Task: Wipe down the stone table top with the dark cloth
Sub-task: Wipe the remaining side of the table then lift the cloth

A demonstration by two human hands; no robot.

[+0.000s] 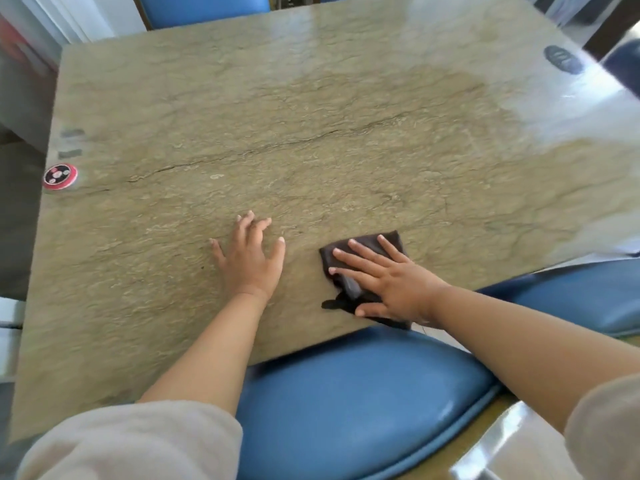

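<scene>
The beige-green stone table top (277,133) fills most of the view, with a long dark crack running across its middle. A dark cloth (349,282) lies bunched near the table's front edge. My right hand (384,278) presses flat on the cloth with its fingers straight and spread. To the left of the cloth, my left hand (251,258) rests flat on the bare stone, fingers spread, apart from the cloth.
A round red and black disc (60,176) sits at the table's left edge. A dark oval object (562,59) lies near the far right corner. Blue padded chairs stand at the front (360,403), right (581,299) and back (204,8). The far right of the stone shines with glare.
</scene>
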